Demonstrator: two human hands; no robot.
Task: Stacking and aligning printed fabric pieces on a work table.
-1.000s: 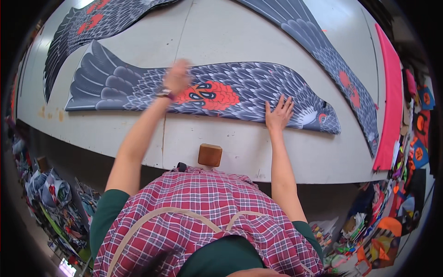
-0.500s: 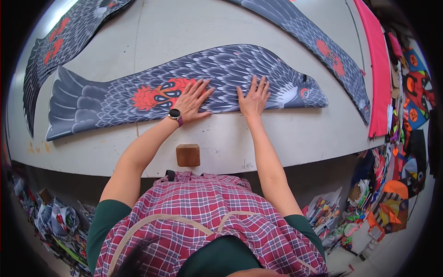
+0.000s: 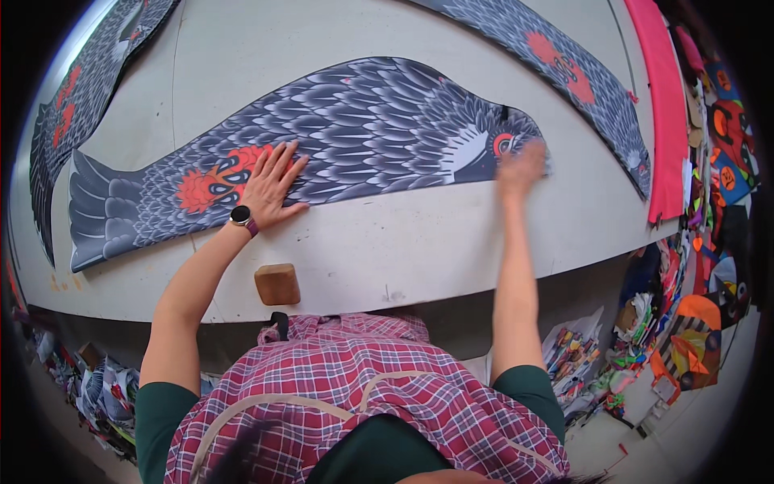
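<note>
A dark grey fabric panel [image 3: 355, 121], printed as a bird with feathers and a red motif, lies flat in front of me. Its fan-shaped tail points left and its head, with a red-ringed eye, points right. My left hand [image 3: 272, 185], with a watch [image 3: 241, 215] at the wrist, rests on it by the red motif, fingers spread and holding nothing. Over the bird's head is my right hand [image 3: 522, 168]. Motion smears its fingers, and it covers part of the beak end.
Similar printed panels lie at the far left [image 3: 97, 81] and far right [image 3: 556, 64] of the pale table [image 3: 387, 242]. A wooden block [image 3: 277, 284] sits near its front edge. Pink fabric [image 3: 657, 113] lines the right side. Piles of colourful cloth [image 3: 105, 387] fill the space below.
My right hand has slid right from the panel's middle to the bird's head. My left hand stays spread by the red motif. The whole view has shifted somewhat.
</note>
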